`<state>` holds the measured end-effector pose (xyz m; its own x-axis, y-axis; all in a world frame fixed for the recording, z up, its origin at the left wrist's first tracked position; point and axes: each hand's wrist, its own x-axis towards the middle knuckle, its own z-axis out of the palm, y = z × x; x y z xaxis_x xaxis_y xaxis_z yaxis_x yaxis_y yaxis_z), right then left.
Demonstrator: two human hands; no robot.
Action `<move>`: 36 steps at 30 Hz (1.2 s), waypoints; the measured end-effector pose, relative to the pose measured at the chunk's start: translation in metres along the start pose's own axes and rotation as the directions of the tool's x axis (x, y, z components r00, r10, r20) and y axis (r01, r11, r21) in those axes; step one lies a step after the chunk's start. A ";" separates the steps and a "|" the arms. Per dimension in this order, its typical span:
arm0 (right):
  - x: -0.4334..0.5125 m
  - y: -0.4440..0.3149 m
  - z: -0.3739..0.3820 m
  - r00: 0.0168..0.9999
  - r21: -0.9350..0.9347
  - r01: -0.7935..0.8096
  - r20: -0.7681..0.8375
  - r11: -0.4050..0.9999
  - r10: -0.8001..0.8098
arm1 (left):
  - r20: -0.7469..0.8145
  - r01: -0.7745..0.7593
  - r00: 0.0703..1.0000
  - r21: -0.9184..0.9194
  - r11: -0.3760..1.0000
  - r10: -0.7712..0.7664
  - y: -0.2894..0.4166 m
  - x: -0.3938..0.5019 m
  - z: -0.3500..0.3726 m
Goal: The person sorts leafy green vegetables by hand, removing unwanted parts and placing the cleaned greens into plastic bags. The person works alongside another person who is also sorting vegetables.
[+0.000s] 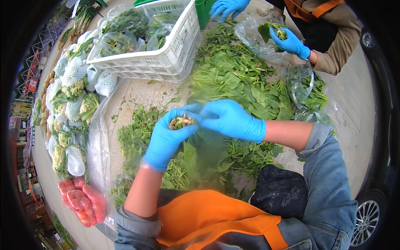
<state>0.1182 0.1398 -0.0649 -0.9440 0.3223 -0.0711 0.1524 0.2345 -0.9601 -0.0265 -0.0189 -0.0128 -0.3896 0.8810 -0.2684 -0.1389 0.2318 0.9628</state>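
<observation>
My left hand, in a blue glove, is closed around a bunch of leafy greens. The pale cut stem ends point up toward me, while its leaves hang below, partly blurred. Against the left fingertips is my right hand, also gloved in blue, with its fingers bent inward. Whether those fingers grip part of the bunch is hidden. Beneath both hands lie loose greens on the concrete. A larger heap of broad-leaved greens spreads just beyond them.
A white plastic crate of bagged greens stands beyond, near netted cauliflowers and bagged red produce. Opposite, a co-worker's gloved hand holds greens beside a clear plastic bag. A dark car's wheel is at right.
</observation>
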 end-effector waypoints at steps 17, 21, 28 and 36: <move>-0.026 0.001 -0.026 0.926 -0.085 0.108 0.372 0.991 -0.069 | 0.095 0.121 0.981 0.378 0.918 -0.168 0.001 -0.006 0.030; -0.035 0.025 -0.037 0.844 -0.120 -0.111 0.513 0.987 0.157 | -0.008 0.109 0.993 0.384 0.917 -0.114 0.009 -0.001 0.012; 0.028 0.103 -0.035 0.971 -0.879 0.238 0.228 0.413 -0.073 | -0.110 0.107 0.992 0.423 0.900 -0.066 0.009 0.005 -0.014; 0.050 0.135 -0.028 0.976 -0.966 0.217 0.211 0.139 -0.059 | -0.180 0.124 0.983 0.512 0.850 -0.035 0.007 0.004 -0.020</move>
<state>0.0999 0.2128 -0.1909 -0.9918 0.1071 -0.0700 0.0988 0.9887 0.1124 -0.0470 -0.0218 -0.0075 -0.5420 0.7836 -0.3036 0.2995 0.5177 0.8014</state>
